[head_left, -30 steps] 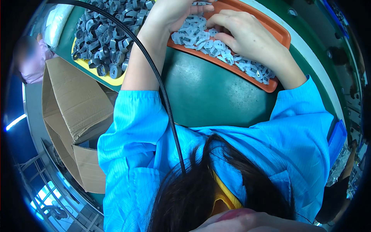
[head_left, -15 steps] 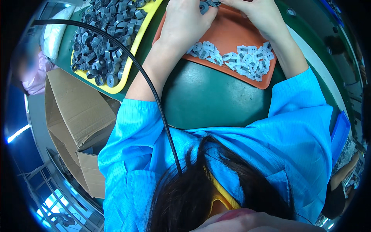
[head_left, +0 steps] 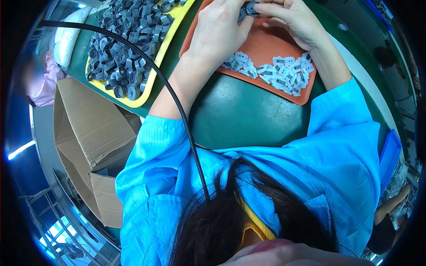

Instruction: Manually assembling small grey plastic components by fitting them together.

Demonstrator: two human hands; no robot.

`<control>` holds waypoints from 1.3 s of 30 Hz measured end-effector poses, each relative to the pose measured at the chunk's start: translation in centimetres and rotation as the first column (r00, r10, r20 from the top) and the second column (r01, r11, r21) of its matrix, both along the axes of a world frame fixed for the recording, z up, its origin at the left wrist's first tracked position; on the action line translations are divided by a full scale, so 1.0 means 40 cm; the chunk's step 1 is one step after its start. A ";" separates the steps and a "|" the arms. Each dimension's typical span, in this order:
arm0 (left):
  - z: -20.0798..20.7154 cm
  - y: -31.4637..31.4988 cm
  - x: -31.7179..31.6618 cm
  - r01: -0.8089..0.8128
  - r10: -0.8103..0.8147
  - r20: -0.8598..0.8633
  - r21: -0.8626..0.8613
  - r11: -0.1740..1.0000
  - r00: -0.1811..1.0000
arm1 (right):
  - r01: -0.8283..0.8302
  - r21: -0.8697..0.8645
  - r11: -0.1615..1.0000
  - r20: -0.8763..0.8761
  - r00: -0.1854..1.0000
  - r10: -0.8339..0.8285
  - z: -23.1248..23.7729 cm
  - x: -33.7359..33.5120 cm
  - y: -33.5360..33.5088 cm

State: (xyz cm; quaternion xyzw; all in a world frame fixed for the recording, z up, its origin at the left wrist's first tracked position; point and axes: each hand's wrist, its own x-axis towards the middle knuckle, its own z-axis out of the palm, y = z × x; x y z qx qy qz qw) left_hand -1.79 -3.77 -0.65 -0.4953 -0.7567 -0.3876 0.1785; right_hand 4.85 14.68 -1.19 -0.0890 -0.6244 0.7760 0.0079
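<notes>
At the top of the view, my left hand point(head_left: 220, 31) is closed round a grey round plastic part point(head_left: 242, 15), whose far side is hidden by the fingers. My right hand point(head_left: 295, 20) pinches a darker grey round piece point(head_left: 252, 8) against it with thumb and fingertips. Whether the two pieces are joined or only touching, I cannot tell. Both hands hover over the orange-brown tray point(head_left: 266, 40). Small translucent white plastic pieces point(head_left: 288, 75) lie in a loose heap along the tray's near edge, just below my hands.
To the left, a yellow tray point(head_left: 153, 82) bears a pile of grey plastic parts point(head_left: 128, 44). A black cable point(head_left: 171, 91) crosses in front of my left forearm. An open cardboard box point(head_left: 100, 128) stands at the left, and a blue bin point(head_left: 390, 155) at the right edge.
Both hands have come slightly nearer with the parts. My right thumb and fingers now press on the dark grey piece, which shows more clearly between the hands.
</notes>
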 end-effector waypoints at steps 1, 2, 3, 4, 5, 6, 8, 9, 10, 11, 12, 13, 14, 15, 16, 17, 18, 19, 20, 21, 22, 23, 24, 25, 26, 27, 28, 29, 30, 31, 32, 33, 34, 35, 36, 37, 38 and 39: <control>-0.002 0.002 0.001 0.013 -0.013 -0.022 -0.002 1.000 1.000 | -0.001 0.027 1.000 -0.041 0.999 0.002 -0.012 -0.003 0.002; -0.004 0.002 0.003 0.013 -0.013 -0.016 -0.005 1.000 1.000 | -0.001 0.024 1.000 -0.036 0.999 0.002 -0.016 -0.003 0.003; -0.003 0.003 0.005 0.030 -0.030 -0.051 0.017 0.999 0.998 | -0.005 0.043 0.999 -0.020 1.000 0.006 -0.016 -0.002 0.006; -0.002 0.005 0.007 0.051 -0.048 -0.087 0.039 0.998 0.995 | -0.007 0.063 0.998 -0.006 1.000 0.007 -0.013 0.000 0.009; -0.014 0.007 0.007 0.040 -0.037 -0.091 0.033 0.999 0.995 | 0.022 0.053 0.998 0.006 1.000 -0.023 -0.006 0.005 0.002; -0.018 0.010 0.007 0.043 -0.040 -0.085 0.032 0.999 0.996 | 0.025 0.051 0.998 0.012 1.000 -0.026 -0.016 0.003 0.006; -0.022 0.015 0.005 0.071 -0.066 -0.077 0.063 0.995 0.995 | 0.025 0.092 0.995 -0.075 0.997 -0.018 -0.034 -0.002 0.014; -0.027 0.012 -0.009 0.109 -0.103 -0.072 0.085 0.990 0.992 | 0.026 0.092 0.995 -0.072 0.997 -0.019 -0.032 0.003 0.019; -0.025 0.003 -0.019 0.106 -0.100 -0.072 0.085 0.991 0.992 | -0.035 0.101 0.994 -0.045 0.998 0.039 -0.017 0.001 0.023; -0.021 -0.007 -0.028 0.135 -0.136 0.016 0.045 0.990 0.991 | -0.095 0.109 0.989 -0.017 0.995 0.097 -0.005 0.001 0.026; -0.017 -0.015 -0.033 0.167 -0.167 0.105 0.008 0.986 0.980 | -0.097 0.111 0.989 -0.018 0.995 0.099 0.000 0.003 0.030; 0.006 -0.024 -0.024 0.161 -0.158 0.077 -0.041 0.986 0.984 | -0.142 0.161 0.977 0.001 0.990 0.144 0.009 0.009 0.034; 0.016 -0.027 -0.021 0.157 -0.154 0.074 -0.039 0.987 0.985 | -0.188 0.210 0.959 0.023 0.982 0.188 0.019 0.012 0.035; 0.024 -0.030 -0.020 0.101 -0.100 0.011 -0.062 0.993 0.995 | -0.182 0.304 0.935 0.015 0.982 0.186 0.030 0.011 0.030; 0.027 -0.030 -0.017 0.051 -0.055 -0.049 -0.082 0.995 0.997 | -0.178 0.306 0.935 0.015 0.983 0.182 0.029 0.012 0.027; 0.027 -0.030 -0.018 0.055 -0.059 -0.049 -0.081 0.995 0.997 | -0.123 0.327 0.937 0.007 0.992 0.127 0.022 0.010 0.026; 0.027 -0.031 -0.022 0.054 -0.064 -0.087 -0.114 0.992 0.994 | -0.068 0.347 0.936 -0.001 0.997 0.073 0.016 0.010 0.023; 0.024 -0.031 -0.022 0.052 -0.070 -0.119 -0.149 0.987 0.990 | -0.067 0.344 0.937 0.004 0.998 0.070 0.006 0.010 0.017; 0.021 -0.029 -0.019 0.056 -0.073 -0.113 -0.151 0.987 0.991 | -0.029 0.433 0.901 -0.045 0.998 0.054 -0.003 0.009 0.010; 0.020 -0.027 -0.013 0.030 -0.047 -0.102 -0.161 0.986 0.994 | 0.012 0.516 0.857 -0.095 0.995 0.043 -0.012 0.009 0.007; 0.022 -0.032 -0.007 -0.005 -0.011 -0.094 -0.173 0.985 0.996 | 0.005 0.512 0.859 -0.093 0.994 0.049 -0.010 0.006 0.005; 0.005 -0.034 -0.029 0.030 -0.042 -0.136 -0.086 0.996 0.990 | -0.033 0.416 0.909 -0.079 0.994 0.072 0.000 0.000 0.007; -0.001 -0.045 -0.030 0.021 -0.033 -0.134 -0.090 0.996 0.990 | -0.071 0.315 0.946 -0.067 0.993 0.097 0.007 -0.006 0.009; 0.004 -0.057 -0.031 0.007 0.003 0.095 -0.108 0.994 0.995 | -0.073 0.213 0.974 -0.079 0.993 0.092 0.011 -0.017 0.012; 0.018 -0.044 -0.030 0.036 0.003 0.320 -0.116 0.993 0.947 | 0.009 0.158 0.987 -0.090 0.996 0.005 0.002 -0.017 0.055; 0.035 -0.026 -0.023 0.026 0.053 0.743 -0.094 0.995 0.667 | 0.116 0.217 0.969 -0.085 0.991 -0.099 0.001 -0.008 0.095; 0.036 -0.016 -0.029 0.039 0.042 0.741 -0.091 0.995 0.670 | 0.215 0.270 0.939 -0.089 0.976 -0.198 -0.001 -0.001 0.136; 0.030 -0.025 -0.042 0.028 -0.049 0.814 0.040 0.999 0.579 | 0.266 0.453 0.851 -0.062 0.962 -0.268 -0.016 -0.016 0.172; 0.019 -0.034 -0.058 0.005 -0.153 0.862 0.172 0.985 0.484 | 0.300 0.620 0.725 -0.052 0.938 -0.344 -0.034 -0.023 0.203; -0.001 -0.044 -0.078 0.034 -0.262 0.866 0.274 0.961 0.426 | 0.321 0.801 0.505 -0.120 0.913 -0.391 -0.034 -0.017 0.210; -0.005 -0.043 -0.083 0.037 -0.266 0.863 0.278 0.960 0.429 | 0.325 0.802 0.501 -0.124 0.911 -0.392 -0.046 -0.010 0.217; -0.009 -0.041 -0.086 0.036 -0.241 0.858 0.253 0.967 0.454 | 0.452 0.835 0.315 -0.342 0.874 -0.345 -0.062 -0.004 0.224; -0.010 -0.032 -0.088 0.042 -0.218 0.852 0.226 0.973 0.476 | 0.576 0.808 0.125 -0.533 0.805 -0.261 -0.072 0.007 0.232; -0.005 -0.027 -0.082 0.025 -0.189 0.869 0.199 0.980 0.457 | 0.546 0.797 0.258 -0.490 0.834 -0.254 -0.030 0.018 0.179; -0.014 -0.047 -0.089 -0.005 -0.167 0.868 0.192 0.981 0.467 | 0.428 0.807 0.407 -0.407 0.902 -0.141 0.002 0.002 0.121; -0.031 -0.055 -0.101 0.006 -0.167 0.806 0.199 0.980 0.568 | 0.291 0.804 0.519 -0.323 0.946 -0.030 0.036 0.008 0.058; -0.042 -0.064 -0.107 0.019 -0.165 0.733 0.203 0.979 0.659 | 0.314 0.846 0.432 -0.396 0.911 0.114 0.081 0.044 -0.055; -0.035 -0.060 -0.102 0.031 -0.171 0.734 0.201 0.979 0.658 | -0.029 0.835 0.550 -0.238 0.881 0.408 0.035 0.030 -0.001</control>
